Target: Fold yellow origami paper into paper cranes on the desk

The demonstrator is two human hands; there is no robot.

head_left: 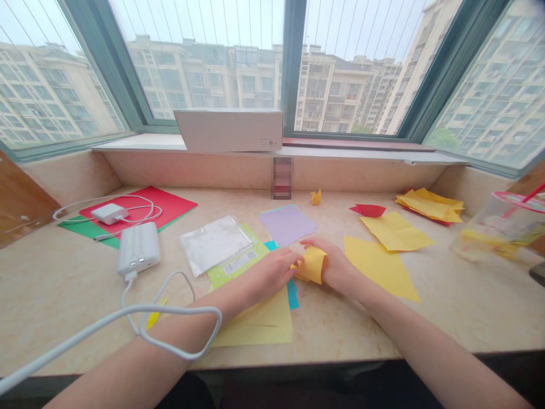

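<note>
Between my two hands, over the middle of the counter, is a partly folded piece of yellow-orange paper [313, 265]. My right hand [336, 262] is wrapped round its right side. At the left edge, the fingers of my left hand [281, 268] are closed on the same paper. Beneath and beside my left hand lie pale yellow sheets [259, 324] and a strip of blue paper [293, 294]. A lilac square sheet [289, 223] rests just beyond both hands. To the right of my right hand are flat yellow sheets [383, 270].
A white power bank [139, 248] and its cable [106, 319] lie left; the cable loops across my left forearm. A charger [109, 213] sits on red paper [170, 200]. A plastic packet [217, 243], a small folded yellow figure [315, 197] and a clear cup [489, 227] stand around.
</note>
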